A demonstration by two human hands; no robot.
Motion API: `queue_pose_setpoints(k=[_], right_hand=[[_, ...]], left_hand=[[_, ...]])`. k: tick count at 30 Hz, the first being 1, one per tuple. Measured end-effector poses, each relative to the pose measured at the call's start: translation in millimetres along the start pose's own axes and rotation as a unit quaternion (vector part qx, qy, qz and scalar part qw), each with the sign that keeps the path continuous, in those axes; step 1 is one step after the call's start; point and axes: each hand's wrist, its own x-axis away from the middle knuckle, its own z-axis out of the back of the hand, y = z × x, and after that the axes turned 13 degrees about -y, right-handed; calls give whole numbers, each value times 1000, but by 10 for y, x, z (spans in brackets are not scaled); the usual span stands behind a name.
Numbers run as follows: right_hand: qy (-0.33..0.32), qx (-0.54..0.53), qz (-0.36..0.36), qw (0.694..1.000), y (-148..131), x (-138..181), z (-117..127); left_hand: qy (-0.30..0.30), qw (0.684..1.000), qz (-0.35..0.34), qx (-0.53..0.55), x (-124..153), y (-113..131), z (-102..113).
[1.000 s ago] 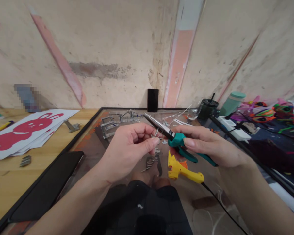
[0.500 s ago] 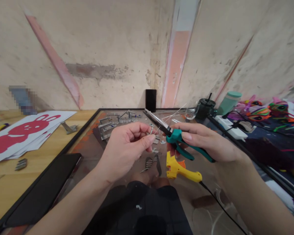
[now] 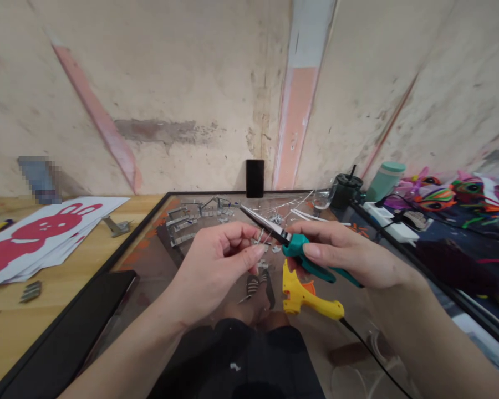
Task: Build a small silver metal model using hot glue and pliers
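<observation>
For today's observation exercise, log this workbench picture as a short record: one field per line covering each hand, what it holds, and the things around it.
left hand: pinches a small metal piece at its fingertips
right hand: grips teal-handled pliers, nose pointing up-left
below hands: yellow glue gun lying on the glass table
far table: metal clips, wires
left: red rabbit sheets
right: dark cup, green bottle

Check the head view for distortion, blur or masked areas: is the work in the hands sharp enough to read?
Head view: wide-angle bending, wall stripes splay outward; light soft and even. A pixelated patch masks something at the far left. The left hand and right hand with the pliers are fairly sharp, but the small metal piece is too tiny to read.
</observation>
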Motion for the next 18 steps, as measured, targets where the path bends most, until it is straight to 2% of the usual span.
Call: queue_pose_setpoints(k=[12, 18], right_hand=[[19, 64, 8, 998, 23, -41, -20], [41, 134, -27, 990, 290, -239, 95]], left_hand=[[-10, 1000, 6, -8, -31, -14, 16], [-12, 998, 56, 35, -262, -330, 84]])
